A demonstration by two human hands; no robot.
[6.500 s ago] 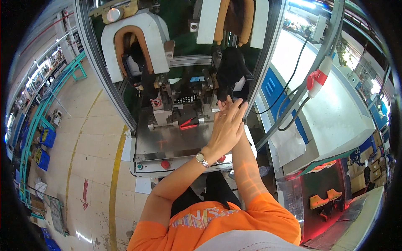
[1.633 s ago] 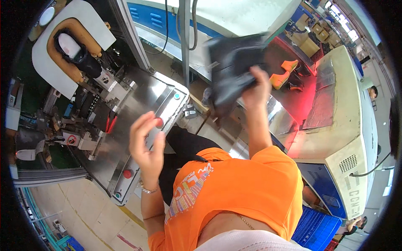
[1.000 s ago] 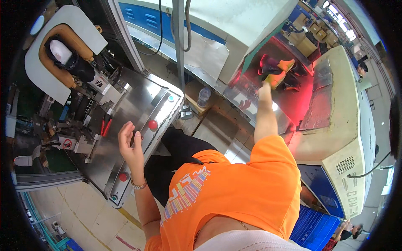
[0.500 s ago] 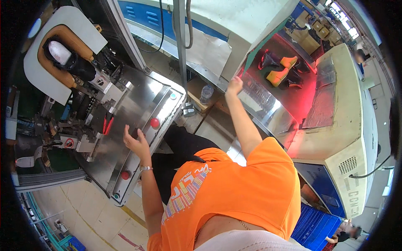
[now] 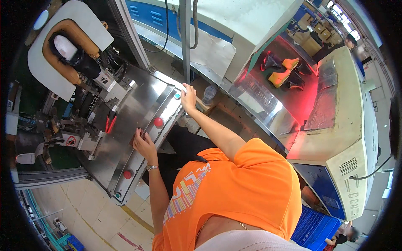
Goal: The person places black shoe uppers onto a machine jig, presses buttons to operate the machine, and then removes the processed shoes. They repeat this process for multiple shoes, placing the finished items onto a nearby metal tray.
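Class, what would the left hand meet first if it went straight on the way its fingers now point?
Across the metal tabletop, the left hand would probably meet the grey block by the black boot first, though the hand's height is unclear.

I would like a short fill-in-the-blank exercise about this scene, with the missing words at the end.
The small hand tool on the flat grey metal tabletop has ____ handles.
Exactly ____ orange ankle boots are visible.
Of the bare left hand and bare right hand, the ____ one is nearer the boots.

Missing words: red; two; right.
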